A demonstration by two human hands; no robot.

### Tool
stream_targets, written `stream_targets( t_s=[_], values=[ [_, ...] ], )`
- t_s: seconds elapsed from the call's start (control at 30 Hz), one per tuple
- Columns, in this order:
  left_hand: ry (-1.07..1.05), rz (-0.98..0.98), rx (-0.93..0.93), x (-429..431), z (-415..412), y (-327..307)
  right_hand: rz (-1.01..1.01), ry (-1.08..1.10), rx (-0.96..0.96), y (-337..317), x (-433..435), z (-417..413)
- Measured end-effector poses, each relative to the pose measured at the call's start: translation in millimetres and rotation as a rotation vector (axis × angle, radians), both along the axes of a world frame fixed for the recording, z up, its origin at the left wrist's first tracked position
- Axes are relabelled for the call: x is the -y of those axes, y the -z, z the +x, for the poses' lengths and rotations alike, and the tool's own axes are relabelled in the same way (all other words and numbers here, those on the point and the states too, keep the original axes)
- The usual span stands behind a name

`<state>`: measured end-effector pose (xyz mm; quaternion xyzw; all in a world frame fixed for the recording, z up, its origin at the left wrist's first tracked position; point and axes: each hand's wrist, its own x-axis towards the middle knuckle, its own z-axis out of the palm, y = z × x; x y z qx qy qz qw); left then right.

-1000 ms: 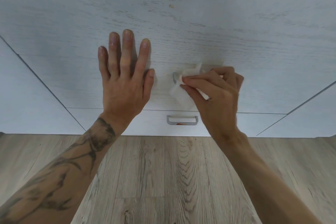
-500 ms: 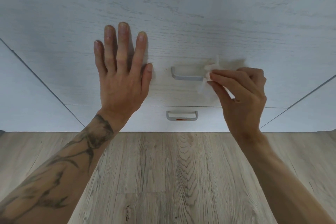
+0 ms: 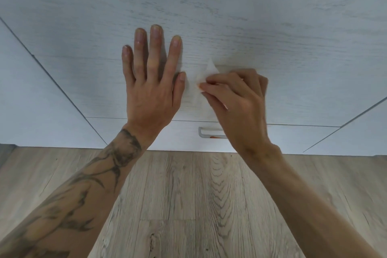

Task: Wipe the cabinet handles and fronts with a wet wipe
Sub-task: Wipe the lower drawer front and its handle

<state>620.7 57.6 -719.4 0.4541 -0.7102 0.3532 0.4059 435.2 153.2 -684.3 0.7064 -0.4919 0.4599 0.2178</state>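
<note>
Pinching the wet wipe (image 3: 206,71) between thumb and curled fingers, the right grip (image 3: 236,102) holds it against the drawer front (image 3: 272,37). It sits just right of the left grip (image 3: 150,92), which lies flat and straight-fingered on the same panel. The wipe's long axis runs up the front, its pointed corner aimed upward. This drawer's handle is hidden beneath wipe and fingers. The lower handle (image 3: 206,133) is half covered by the right wrist, with an orange smear on its edge.

The drawer front (image 3: 272,37) is pale grey-white with fine wood grain. The wet wipe (image 3: 201,81) is white. The handle (image 3: 204,133) at lower centre is silver-grey with an orange-red mark (image 3: 213,137). The floor (image 3: 188,195) has beige-grey plank grain.
</note>
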Motion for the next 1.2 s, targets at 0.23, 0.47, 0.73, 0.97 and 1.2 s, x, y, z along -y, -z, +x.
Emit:
stream_targets(
  t_s=[0.23, 0.47, 0.73, 0.97, 1.2],
  values=[
    [0.011, -0.005, 0.006, 0, 3, 2, -0.065, 0.105, 0.053, 12, -18, -38],
    [0.025, 0.032, -0.029, -5, 0, 3, 0.023, 0.226, 0.245, 43, -69, -67],
    [0.067, 0.267, -0.004, -39, 9, 69, 0.310, 0.177, 0.411, 108, -71, -45],
    [0.049, 0.364, 0.003, -45, 5, 106, 0.480, 0.109, 0.429, 130, -46, -32],
    [0.027, 0.348, 0.013, -40, 4, 116, 0.393, 0.120, 0.229, 146, -39, -55]
  ],
)
